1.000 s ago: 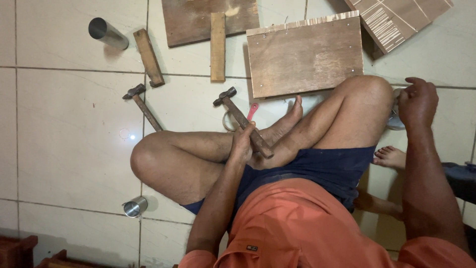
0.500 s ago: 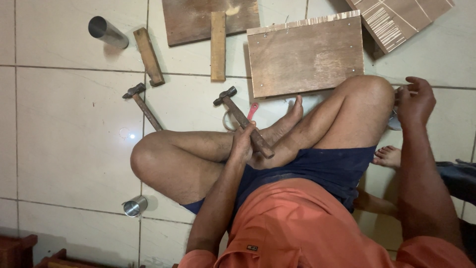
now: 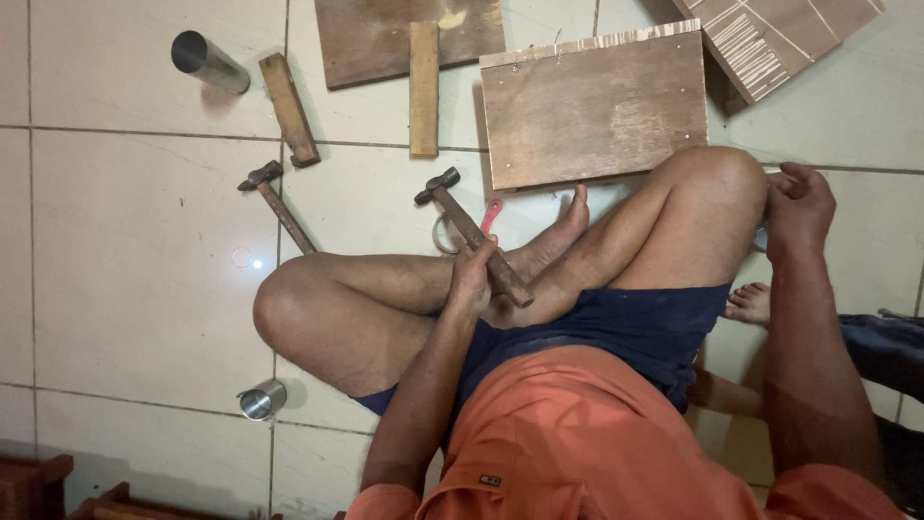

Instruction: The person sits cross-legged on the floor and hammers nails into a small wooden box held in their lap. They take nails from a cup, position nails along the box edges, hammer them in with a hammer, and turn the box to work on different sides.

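I sit cross-legged on a tiled floor. My left hand (image 3: 472,279) is closed round the wooden handle of a hammer (image 3: 460,214). Its metal head points away from me, over the floor in front of my shin. My right hand (image 3: 799,207) hovers beside my raised right knee with fingers loosely curled; whether it holds anything is hidden. A brown wooden board (image 3: 597,106) lies flat just beyond my foot and knee.
A second hammer (image 3: 274,202) lies on the floor to the left. Beyond it are a wood block (image 3: 289,111), a wood strip (image 3: 423,87), a darker board (image 3: 375,43), a metal tube (image 3: 207,63) and a striped panel (image 3: 770,39). A small metal cup (image 3: 262,400) stands near my left knee. Another person's foot (image 3: 749,303) shows at right.
My right hand has dipped slightly and shifted a little beside the knee. The left hand and hammer stay where they were.
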Available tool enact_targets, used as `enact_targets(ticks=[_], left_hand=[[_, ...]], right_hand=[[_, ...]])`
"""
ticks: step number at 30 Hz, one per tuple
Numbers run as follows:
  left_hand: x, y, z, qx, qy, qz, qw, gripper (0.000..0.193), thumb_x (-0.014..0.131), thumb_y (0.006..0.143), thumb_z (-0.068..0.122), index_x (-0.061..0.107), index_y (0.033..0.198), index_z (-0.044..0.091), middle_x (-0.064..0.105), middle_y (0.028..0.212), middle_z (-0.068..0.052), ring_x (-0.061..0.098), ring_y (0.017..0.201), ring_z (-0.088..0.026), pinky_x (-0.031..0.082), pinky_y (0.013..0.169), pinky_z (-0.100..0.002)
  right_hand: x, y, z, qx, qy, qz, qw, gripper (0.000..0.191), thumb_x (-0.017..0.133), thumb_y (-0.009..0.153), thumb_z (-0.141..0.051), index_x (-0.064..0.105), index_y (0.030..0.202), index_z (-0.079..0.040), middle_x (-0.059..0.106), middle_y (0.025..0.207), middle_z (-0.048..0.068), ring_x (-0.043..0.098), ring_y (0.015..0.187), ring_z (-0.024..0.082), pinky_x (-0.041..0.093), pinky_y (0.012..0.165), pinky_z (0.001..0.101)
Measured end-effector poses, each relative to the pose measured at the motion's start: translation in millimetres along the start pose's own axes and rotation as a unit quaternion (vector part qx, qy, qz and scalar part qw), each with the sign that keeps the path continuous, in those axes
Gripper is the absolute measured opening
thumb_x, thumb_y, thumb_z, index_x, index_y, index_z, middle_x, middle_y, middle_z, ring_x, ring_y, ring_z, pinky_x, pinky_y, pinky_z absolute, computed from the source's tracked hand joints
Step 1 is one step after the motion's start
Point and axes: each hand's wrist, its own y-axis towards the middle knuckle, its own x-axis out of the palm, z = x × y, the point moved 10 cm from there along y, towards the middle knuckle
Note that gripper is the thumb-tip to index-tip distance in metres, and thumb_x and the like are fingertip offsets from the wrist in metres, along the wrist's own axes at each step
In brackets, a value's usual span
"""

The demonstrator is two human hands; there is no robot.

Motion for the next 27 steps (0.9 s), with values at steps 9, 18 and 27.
enact_targets(ticks=[9,18,27], left_hand=[[-4.2,-3.6,-4.1,-0.012,0.001,0.017,1.0,0.023,0.07,0.095,0.016,0.056,0.11,0.004,0.057,0.091,-0.004,0.058,0.079,-0.013,0.051,0.069,-0.03],[94.4,-32.2,36.2,0.22,0.273,-0.312,0.883,0.072,0.062,0.092,0.009,0.031,0.156,-0.001,0.045,0.146,-0.03,0.05,0.134,-0.042,0.05,0.107,-0.05],[2.1,-43.2,-43.3,-0.12,0.136,-0.049,0.982,0.034,0.065,0.101,0.022,0.055,0.126,0.002,0.065,0.107,-0.008,0.066,0.087,-0.017,0.052,0.066,-0.03]], right_hand=[[-0.8,2.8,-14.6,-0.059,0.0,0.003,0.998,0.039,0.063,0.1,0.011,0.057,0.139,0.004,0.072,0.121,0.013,0.072,0.104,0.017,0.06,0.081,0.0262],[-0.6,23.0,-54.6,-0.137,0.081,0.057,0.986,0.032,0.054,0.105,0.012,0.058,0.133,-0.001,0.068,0.122,0.011,0.072,0.097,0.017,0.063,0.075,0.0287],[69.7,37.6,-106.2,-0.193,0.146,0.001,0.97,0.035,0.052,0.101,0.018,0.06,0.131,0.001,0.067,0.125,0.014,0.077,0.102,0.02,0.07,0.083,0.0318]])
